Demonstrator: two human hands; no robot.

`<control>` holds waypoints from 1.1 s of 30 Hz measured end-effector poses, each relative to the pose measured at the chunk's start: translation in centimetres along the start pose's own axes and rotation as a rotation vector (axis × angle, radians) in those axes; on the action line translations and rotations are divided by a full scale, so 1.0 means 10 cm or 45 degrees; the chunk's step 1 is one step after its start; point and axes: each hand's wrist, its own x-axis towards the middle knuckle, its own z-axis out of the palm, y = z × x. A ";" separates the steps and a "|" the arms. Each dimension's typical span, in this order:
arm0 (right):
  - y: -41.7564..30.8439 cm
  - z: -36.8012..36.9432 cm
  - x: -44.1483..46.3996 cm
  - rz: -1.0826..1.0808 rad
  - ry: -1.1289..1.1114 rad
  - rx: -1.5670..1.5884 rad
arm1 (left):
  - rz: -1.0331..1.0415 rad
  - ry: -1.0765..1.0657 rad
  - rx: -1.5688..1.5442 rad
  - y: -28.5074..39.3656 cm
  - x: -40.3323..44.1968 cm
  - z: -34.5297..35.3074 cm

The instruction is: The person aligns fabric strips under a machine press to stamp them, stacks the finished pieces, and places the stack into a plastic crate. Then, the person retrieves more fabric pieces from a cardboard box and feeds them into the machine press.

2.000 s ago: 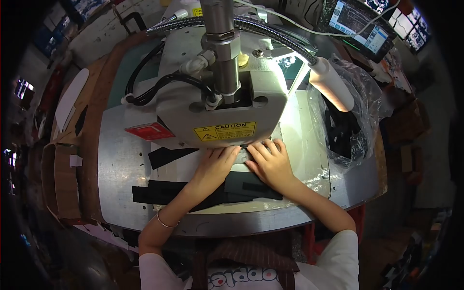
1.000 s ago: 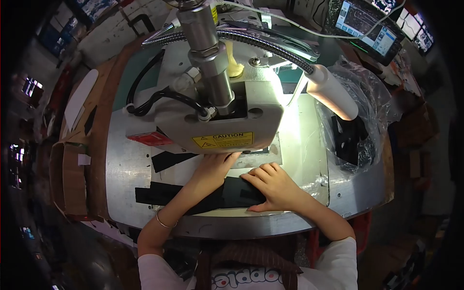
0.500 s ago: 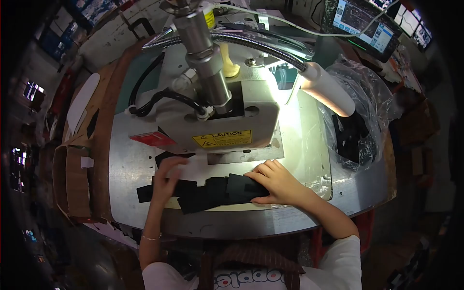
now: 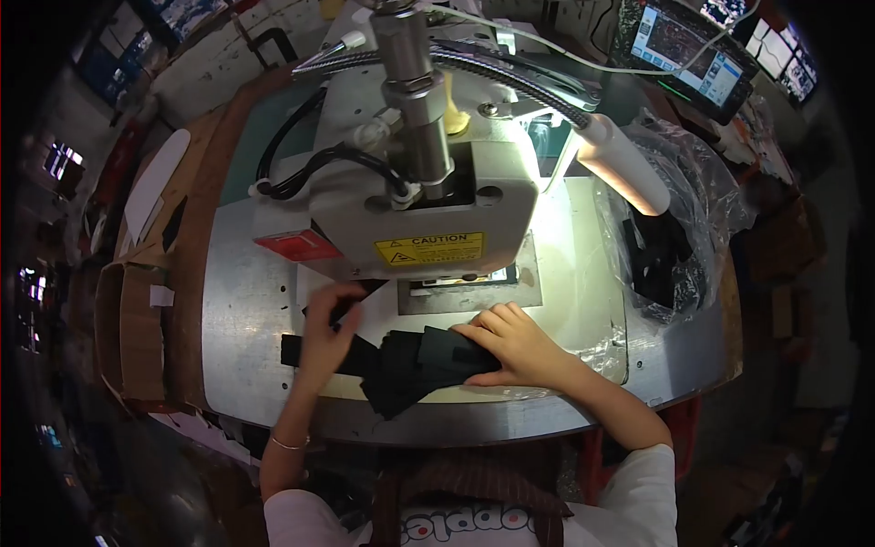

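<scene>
My right hand (image 4: pixel 515 348) grips the right end of an overlapping stack of flat black pieces (image 4: pixel 396 365), fingers over the top and thumb along the near edge. The stack fans out leftward along the near edge of the work plate. Beyond its left end, my left hand (image 4: pixel 330 335) is at a separate dark piece (image 4: pixel 372 286) by the press's left corner. The fingers and thumb of that hand are apart, with part of the dark piece showing between them. Whether they touch it is hard to see.
The metal press head (image 4: pixel 428 214) with a yellow caution label overhangs a base plate (image 4: pixel 456 299). A white lamp (image 4: pixel 624 164) on a flexible neck lights the right side. A clear plastic bag (image 4: pixel 679 264) with black pieces lies there. A cardboard box (image 4: pixel 134 337) stands left; a monitor (image 4: pixel 688 55) stands behind.
My left hand has moved slightly away from me and to the right, onto the separate dark piece. The press head sits higher above its plate. My right hand keeps its grip on the stack.
</scene>
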 end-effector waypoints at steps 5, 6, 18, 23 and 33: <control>-0.06 0.05 0.04 -0.085 -0.045 -0.005 | -0.272 -0.116 0.655 -0.10 0.23 -0.32; -0.07 0.07 0.04 -0.089 -0.039 0.003 | -0.227 -0.126 0.641 -0.17 0.24 -0.35; -0.08 0.06 0.19 -0.105 0.162 0.133 | 0.483 -0.026 0.549 -0.16 0.41 -0.31; 0.28 -0.13 0.05 0.480 0.705 0.157 | 0.845 0.242 0.710 -0.13 0.32 -0.20; 0.72 -0.40 -0.03 0.628 0.732 0.224 | 1.114 0.374 0.654 -0.08 0.24 -0.15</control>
